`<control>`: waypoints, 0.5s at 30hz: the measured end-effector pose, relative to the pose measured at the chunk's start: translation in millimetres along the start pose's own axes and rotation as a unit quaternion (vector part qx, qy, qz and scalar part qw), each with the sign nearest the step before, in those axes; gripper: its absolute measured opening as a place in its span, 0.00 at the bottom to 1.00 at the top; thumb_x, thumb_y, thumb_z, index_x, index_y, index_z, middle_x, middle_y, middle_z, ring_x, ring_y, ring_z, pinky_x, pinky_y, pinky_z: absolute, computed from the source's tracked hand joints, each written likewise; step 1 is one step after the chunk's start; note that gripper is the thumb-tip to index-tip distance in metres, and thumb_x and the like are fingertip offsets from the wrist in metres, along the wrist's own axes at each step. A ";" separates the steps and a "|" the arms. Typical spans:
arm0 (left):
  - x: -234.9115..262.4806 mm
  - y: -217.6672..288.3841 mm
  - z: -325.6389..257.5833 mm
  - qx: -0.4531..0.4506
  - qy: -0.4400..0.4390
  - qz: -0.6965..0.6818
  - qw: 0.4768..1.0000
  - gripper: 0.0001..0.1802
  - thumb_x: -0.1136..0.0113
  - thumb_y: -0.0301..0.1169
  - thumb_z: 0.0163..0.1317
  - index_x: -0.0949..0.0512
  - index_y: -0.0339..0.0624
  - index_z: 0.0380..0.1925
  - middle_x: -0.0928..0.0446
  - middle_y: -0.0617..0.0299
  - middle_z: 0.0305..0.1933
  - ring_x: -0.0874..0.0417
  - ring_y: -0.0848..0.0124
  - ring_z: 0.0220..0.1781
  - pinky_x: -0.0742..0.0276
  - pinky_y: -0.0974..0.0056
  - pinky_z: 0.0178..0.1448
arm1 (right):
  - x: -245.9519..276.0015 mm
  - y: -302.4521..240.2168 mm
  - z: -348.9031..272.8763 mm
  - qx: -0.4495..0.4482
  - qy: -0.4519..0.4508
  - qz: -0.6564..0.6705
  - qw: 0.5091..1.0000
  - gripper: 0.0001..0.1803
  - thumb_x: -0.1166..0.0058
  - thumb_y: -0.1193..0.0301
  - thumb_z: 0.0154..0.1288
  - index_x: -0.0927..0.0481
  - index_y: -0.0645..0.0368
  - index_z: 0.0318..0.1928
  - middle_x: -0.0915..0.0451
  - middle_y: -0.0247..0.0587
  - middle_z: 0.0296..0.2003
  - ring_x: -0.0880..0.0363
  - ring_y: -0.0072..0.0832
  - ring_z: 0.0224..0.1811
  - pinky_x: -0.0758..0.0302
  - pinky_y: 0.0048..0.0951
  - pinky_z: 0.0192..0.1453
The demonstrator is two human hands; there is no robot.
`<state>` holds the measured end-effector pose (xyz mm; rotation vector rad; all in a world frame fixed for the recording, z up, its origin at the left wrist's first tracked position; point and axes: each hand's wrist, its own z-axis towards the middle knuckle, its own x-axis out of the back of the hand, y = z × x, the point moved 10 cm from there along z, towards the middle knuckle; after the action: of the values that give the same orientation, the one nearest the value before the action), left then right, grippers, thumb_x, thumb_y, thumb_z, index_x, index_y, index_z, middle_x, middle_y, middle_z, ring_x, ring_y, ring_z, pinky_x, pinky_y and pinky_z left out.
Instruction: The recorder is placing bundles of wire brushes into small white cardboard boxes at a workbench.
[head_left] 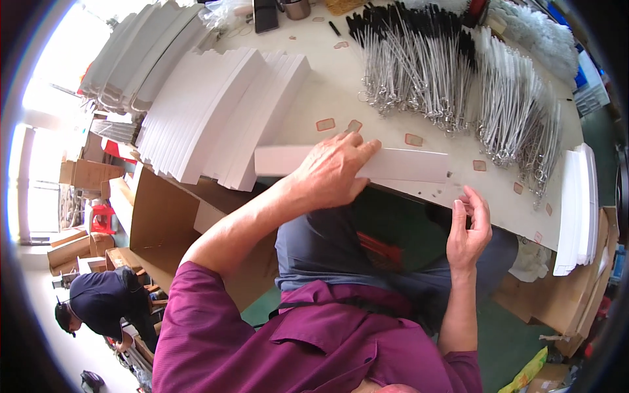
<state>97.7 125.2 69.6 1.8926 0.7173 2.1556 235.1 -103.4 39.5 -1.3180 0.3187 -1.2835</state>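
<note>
A long, narrow white box (409, 165) lies along the near edge of the table. My left hand (334, 167) reaches across it, fingers over the top and thumb at the near side, gripping it around the middle. The box's left end looks slightly blurred. Just off the table edge, near the box's right end, my right hand (469, 229) is raised with fingers loosely bent and apart, holding nothing. Beyond the box lie thin wire brushes with looped ends, one pile with black bristles (419, 72) and another with white bristles (521, 105).
Stacked long white boxes (196, 111) fill the table's left side. More white strips (576, 209) stand at the right edge, by a cardboard carton (557, 295). An open carton (164, 209) is at my left. A phone (266, 16) and metal cup (296, 8) sit far back. Another person (105, 301) bends over at lower left.
</note>
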 end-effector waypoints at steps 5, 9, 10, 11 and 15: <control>-19.7 -17.1 22.9 0.021 -0.031 0.068 0.997 0.33 0.28 0.35 0.58 0.26 0.35 0.62 0.26 0.43 0.62 0.23 0.47 0.64 0.26 0.50 0.68 | -2.0 -30.4 8.6 0.135 -0.002 -0.109 0.985 0.20 0.36 0.76 0.67 0.20 0.68 0.58 0.18 0.54 0.54 0.19 0.50 0.56 0.23 0.43 0.64; -4.9 -22.1 30.4 -0.014 0.047 -0.036 0.998 0.26 0.28 0.36 0.60 0.20 0.34 0.55 0.18 0.44 0.54 0.15 0.51 0.56 0.21 0.52 0.64 | -18.3 -28.5 14.0 0.152 -0.032 -0.118 0.981 0.21 0.35 0.73 0.67 0.20 0.68 0.58 0.20 0.54 0.56 0.21 0.49 0.60 0.25 0.43 0.66; -3.5 -29.6 32.9 -0.013 0.048 -0.035 0.998 0.26 0.28 0.36 0.60 0.20 0.34 0.55 0.18 0.44 0.54 0.15 0.51 0.56 0.21 0.52 0.64 | -21.3 -27.1 15.2 0.154 -0.031 -0.116 0.981 0.21 0.35 0.73 0.67 0.20 0.68 0.58 0.20 0.54 0.56 0.21 0.49 0.60 0.25 0.43 0.66; 6.1 -50.5 37.7 0.037 0.094 -0.063 0.993 0.22 0.29 0.35 0.61 0.17 0.34 0.51 0.15 0.45 0.48 0.13 0.53 0.51 0.19 0.53 0.59 | -25.6 -24.9 17.3 0.153 -0.038 -0.114 0.981 0.22 0.35 0.71 0.68 0.20 0.68 0.59 0.20 0.54 0.56 0.21 0.49 0.60 0.25 0.44 0.67; 33.1 -106.7 59.2 0.135 0.201 -0.127 0.962 0.15 0.31 0.34 0.63 0.13 0.33 0.42 0.12 0.50 0.34 0.11 0.65 0.34 0.16 0.61 0.43 | -38.9 -7.5 20.5 0.157 -0.027 -0.119 0.980 0.21 0.35 0.68 0.68 0.19 0.66 0.57 0.19 0.53 0.55 0.20 0.50 0.58 0.24 0.44 0.64</control>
<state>130.8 246.1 52.9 1.3709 1.3120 2.3871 233.8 -59.2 34.2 -1.1404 -0.0834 -1.4271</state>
